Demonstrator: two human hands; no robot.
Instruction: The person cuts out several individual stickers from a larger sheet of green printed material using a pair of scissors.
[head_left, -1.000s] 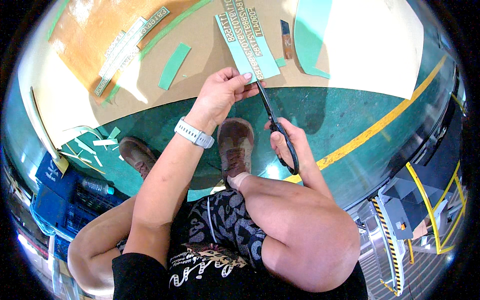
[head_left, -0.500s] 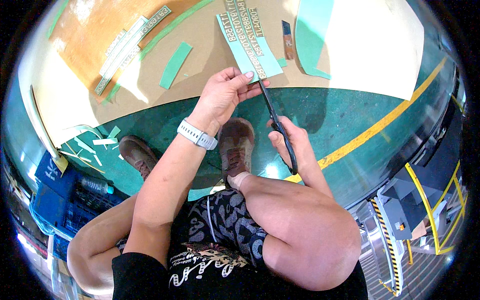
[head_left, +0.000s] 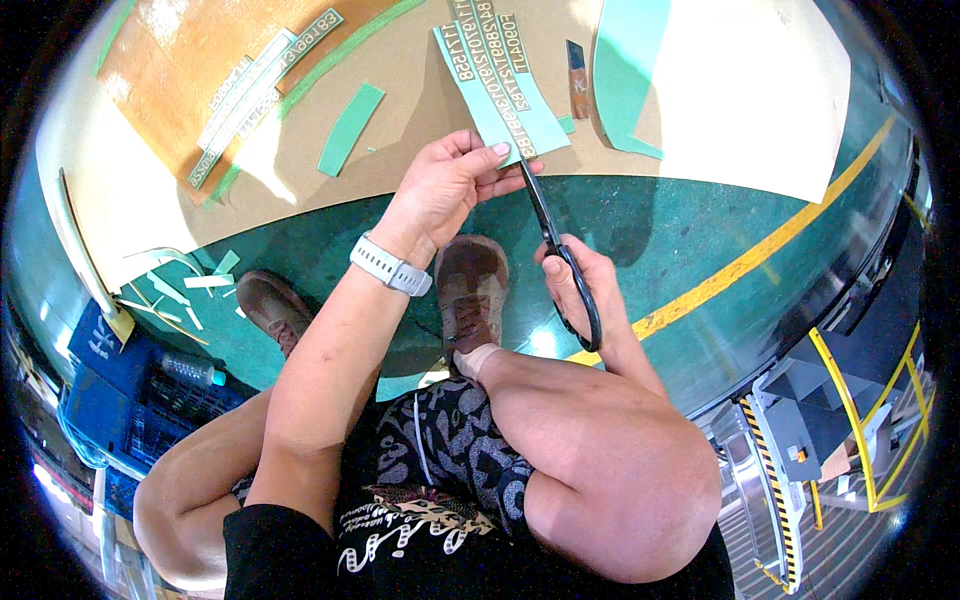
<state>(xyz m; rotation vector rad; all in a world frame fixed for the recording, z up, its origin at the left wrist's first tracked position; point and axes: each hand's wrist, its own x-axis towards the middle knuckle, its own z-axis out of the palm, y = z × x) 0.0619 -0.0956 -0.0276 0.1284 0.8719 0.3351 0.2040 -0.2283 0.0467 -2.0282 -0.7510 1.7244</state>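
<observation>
My left hand [head_left: 455, 185] pinches the near edge of a light green stencil sheet [head_left: 505, 105] cut through with rows of characters. Black-handled scissors [head_left: 550, 230] are in my right hand [head_left: 583, 285], their blades meeting the sheet's near edge just right of my left fingertips. My fingers pass through the handle loops, which show slightly apart. The far end of the sheet runs out of the top of the view.
Brown board [head_left: 400, 110] lies beyond my feet, carrying a plain green strip [head_left: 350, 130], cut stencil strips [head_left: 260, 100], a small dark strip [head_left: 577, 80] and a larger green piece [head_left: 625, 80]. Scraps [head_left: 205, 282] litter the green floor at left, near a blue crate [head_left: 110, 400].
The scissor handles have spread apart a little, showing the loops more clearly. The sheet and both hands have shifted only slightly.
</observation>
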